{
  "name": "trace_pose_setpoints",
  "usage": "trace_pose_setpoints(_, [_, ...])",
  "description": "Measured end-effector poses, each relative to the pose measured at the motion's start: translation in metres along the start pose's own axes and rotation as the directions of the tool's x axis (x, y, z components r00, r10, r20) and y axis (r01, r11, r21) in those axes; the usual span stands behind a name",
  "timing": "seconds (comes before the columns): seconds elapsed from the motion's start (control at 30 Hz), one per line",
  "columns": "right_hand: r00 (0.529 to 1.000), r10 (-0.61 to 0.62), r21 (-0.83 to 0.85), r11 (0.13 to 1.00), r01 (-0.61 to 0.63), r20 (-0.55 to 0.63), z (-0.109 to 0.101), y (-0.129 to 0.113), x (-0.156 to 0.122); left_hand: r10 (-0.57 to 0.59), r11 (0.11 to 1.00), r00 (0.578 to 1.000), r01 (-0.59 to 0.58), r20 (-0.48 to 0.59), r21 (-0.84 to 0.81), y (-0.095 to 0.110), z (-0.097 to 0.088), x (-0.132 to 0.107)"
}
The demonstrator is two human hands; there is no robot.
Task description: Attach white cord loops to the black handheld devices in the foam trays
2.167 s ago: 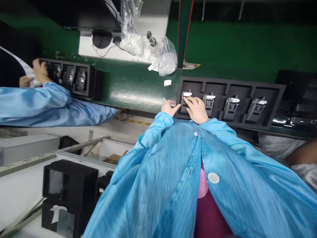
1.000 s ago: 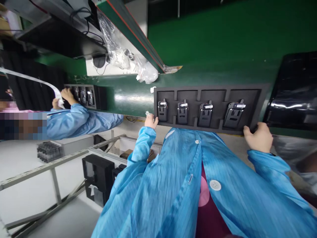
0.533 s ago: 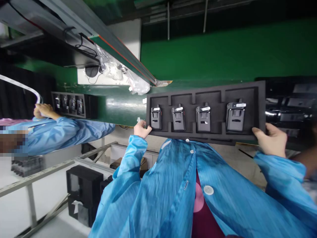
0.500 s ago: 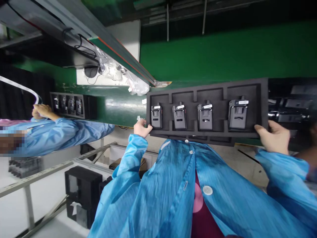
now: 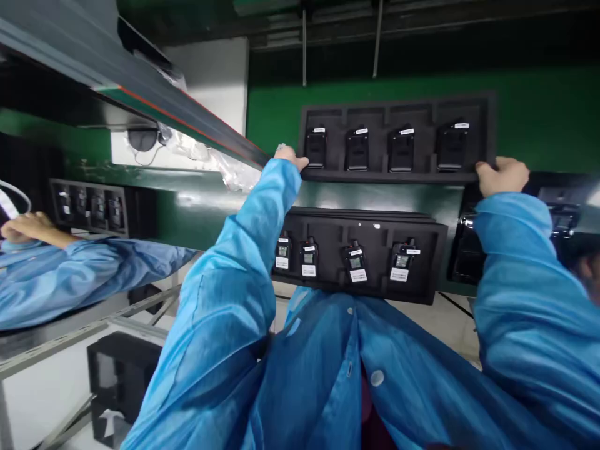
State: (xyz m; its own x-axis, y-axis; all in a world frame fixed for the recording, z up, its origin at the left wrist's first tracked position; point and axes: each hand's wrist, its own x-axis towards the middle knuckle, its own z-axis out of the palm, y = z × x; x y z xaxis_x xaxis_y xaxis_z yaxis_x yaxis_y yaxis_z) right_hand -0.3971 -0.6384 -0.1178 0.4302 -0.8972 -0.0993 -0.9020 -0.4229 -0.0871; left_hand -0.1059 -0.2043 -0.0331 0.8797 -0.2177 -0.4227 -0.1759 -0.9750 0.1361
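My left hand [image 5: 289, 156] grips the left end of a black foam tray [image 5: 417, 177], thumb over its near corner. At the tray's right end, my right hand [image 5: 504, 175] is closed on the near corner. Several black handheld radios [image 5: 357, 150] lie in its compartments, white labels at their tops. Nearer my body is a stack of similar trays [image 5: 375, 291]. Its top tray holds several radios [image 5: 355, 262] with small screens and white labels facing up.
A green bench [image 5: 272, 122] runs beneath the trays. A metal rail [image 5: 154, 94] slants across the left, with plastic bags [image 5: 187, 150] behind it. Clear-wrapped dark items lie at right. Farther left, a co-worker's hands [image 5: 35, 226] are beside another tray of radios [image 5: 89, 203].
Both hands have carried the tray forward, away from my body, over the green bench. The tray stack with screen-up radios beneath has come into view.
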Motion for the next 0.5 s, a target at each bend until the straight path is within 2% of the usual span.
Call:
trace_pose_setpoints(0.07, [0.998,0.052,0.040,0.998,-0.054,0.041,0.018,-0.015,0.006,-0.032,0.999,0.999,0.032,0.010,-0.039,0.000,0.009,0.020])
trace_pose_setpoints(0.17, [0.991,0.112,0.060,0.991,-0.116,0.069,0.039,-0.036,0.013,-0.102,0.978,0.995,0.101,0.003,-0.182,-0.005,0.022,0.038])
trace_pose_setpoints(0.27, [0.986,0.158,0.047,0.986,-0.161,0.054,0.054,-0.058,0.019,-0.136,0.933,0.991,0.129,0.003,-0.337,-0.011,0.032,0.048])
trace_pose_setpoints(0.37, [0.984,0.177,0.039,0.983,-0.178,0.037,0.065,-0.077,0.018,-0.143,0.887,0.989,0.111,-0.038,-0.449,-0.017,0.036,0.047])
trace_pose_setpoints(0.43, [0.993,0.112,0.058,0.992,-0.114,0.043,0.069,-0.086,0.015,-0.152,0.779,0.984,0.061,-0.094,-0.624,-0.020,0.033,0.034])
trace_pose_setpoints(0.5, [0.997,-0.060,0.105,0.992,0.064,-0.039,0.070,-0.091,0.013,-0.114,0.564,0.987,-0.027,-0.110,-0.826,-0.023,0.025,0.008])
